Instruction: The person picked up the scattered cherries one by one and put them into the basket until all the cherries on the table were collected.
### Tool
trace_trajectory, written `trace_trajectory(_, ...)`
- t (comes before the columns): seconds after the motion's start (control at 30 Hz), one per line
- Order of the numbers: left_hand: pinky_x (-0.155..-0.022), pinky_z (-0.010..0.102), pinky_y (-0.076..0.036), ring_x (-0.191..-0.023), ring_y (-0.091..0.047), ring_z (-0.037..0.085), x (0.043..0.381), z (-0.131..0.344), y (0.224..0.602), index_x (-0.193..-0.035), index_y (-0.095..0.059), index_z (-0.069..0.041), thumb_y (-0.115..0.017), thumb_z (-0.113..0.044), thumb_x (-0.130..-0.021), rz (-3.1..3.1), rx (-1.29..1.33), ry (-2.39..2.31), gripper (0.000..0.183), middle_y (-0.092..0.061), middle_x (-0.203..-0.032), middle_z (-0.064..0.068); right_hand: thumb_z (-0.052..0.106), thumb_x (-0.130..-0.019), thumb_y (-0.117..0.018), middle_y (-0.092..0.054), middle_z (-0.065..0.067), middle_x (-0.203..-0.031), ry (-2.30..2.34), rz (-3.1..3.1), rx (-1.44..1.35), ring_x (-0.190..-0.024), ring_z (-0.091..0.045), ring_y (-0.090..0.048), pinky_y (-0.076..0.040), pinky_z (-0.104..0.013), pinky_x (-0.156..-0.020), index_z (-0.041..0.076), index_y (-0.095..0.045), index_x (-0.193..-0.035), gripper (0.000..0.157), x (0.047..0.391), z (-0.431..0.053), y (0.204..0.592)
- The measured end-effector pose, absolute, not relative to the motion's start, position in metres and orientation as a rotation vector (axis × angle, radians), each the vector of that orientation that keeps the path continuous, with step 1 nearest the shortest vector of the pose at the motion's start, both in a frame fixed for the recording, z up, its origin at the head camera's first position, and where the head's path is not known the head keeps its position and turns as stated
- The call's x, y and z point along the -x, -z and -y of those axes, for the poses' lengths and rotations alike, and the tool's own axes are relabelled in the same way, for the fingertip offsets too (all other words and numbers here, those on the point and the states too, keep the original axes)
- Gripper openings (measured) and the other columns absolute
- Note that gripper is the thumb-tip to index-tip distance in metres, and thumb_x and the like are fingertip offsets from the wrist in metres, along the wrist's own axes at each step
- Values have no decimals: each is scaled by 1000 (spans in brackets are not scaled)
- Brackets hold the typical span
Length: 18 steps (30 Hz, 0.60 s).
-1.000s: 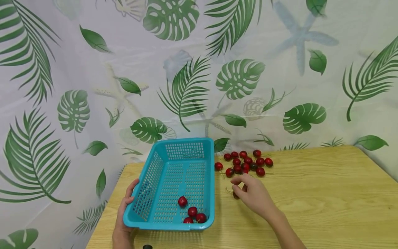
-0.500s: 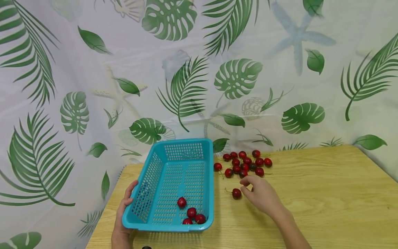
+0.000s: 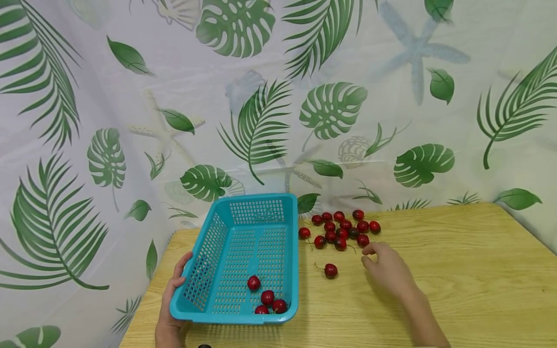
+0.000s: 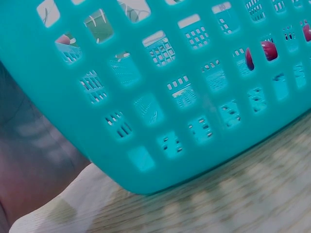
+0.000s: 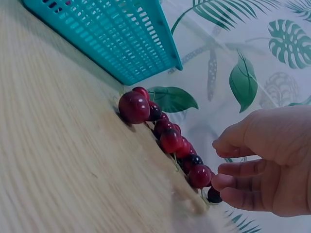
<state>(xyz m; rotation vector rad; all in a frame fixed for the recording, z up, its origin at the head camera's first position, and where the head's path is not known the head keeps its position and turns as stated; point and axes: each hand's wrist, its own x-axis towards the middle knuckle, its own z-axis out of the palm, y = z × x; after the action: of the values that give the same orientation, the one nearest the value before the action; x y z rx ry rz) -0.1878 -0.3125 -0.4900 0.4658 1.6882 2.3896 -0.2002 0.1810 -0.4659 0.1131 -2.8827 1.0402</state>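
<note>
A turquoise plastic basket (image 3: 256, 241) with perforated walls stands on the table, several red cherries (image 3: 267, 297) gathered at its near right corner. My left hand (image 3: 171, 299) grips the basket's left side, fingers at the rim; in the left wrist view the basket wall (image 4: 194, 141) hides most of this hand. Right of the basket lies a loose group of dark red cherries (image 3: 342, 233), some with stems. A single cherry (image 3: 330, 270) lies nearer to me. My right hand (image 3: 389, 268) hovers at the group's near right edge, fingers loosely bent, holding nothing.
The wooden table (image 3: 457, 270) reaches out to the right. Behind it hangs a white cloth (image 3: 383, 111) printed with green leaves, close to the basket's far end. A small dark object (image 3: 204, 346) shows at the bottom edge.
My right hand has moved right, away from the single cherry, which now shows fully and lies where it was. My left hand and the basket have stayed in place.
</note>
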Motion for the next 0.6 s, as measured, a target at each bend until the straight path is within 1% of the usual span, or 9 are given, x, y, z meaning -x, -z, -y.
trace_trajectory(0.13,-97,36,-45,-128,-46,15,188,313,491,-159,-11,-33,-6,-13,-101,-1699,-460,-2388,61,-33,-150,-10,12,-95,-59,-53,-34,-124,-1037,2895,-108,-111,-51,-56,-47,-58,-85,-4,-65,-112,24,201,-186,471)
trace_trajectory(0.33,-97,37,-45,-128,-45,16,188,312,492,-158,-14,-34,-8,-14,-101,-1730,-433,-2386,61,-32,-149,-10,12,-96,-57,-42,-39,-134,-1043,2937,-160,-121,-58,-46,-40,-64,-95,-11,-62,-117,32,200,-189,477)
trace_trajectory(0.47,-97,37,-45,-129,-45,16,188,313,492,-159,-11,-33,-7,-14,-101,-1720,-439,-2385,61,-31,-150,-9,10,-94,-58,-42,-39,-135,-1023,2953,-204,-120,-57,-47,-41,-63,-95,-12,-62,-118,32,202,-189,481)
trace_trajectory(0.6,-98,35,-44,-130,-44,15,188,312,491,-160,-8,-31,-5,-13,-101,-1729,-438,-2383,62,-30,-151,-8,10,-93,-60,-45,-37,-134,-1024,2958,-266,-120,-55,-48,-41,-63,-96,-9,-62,-121,34,205,-186,484)
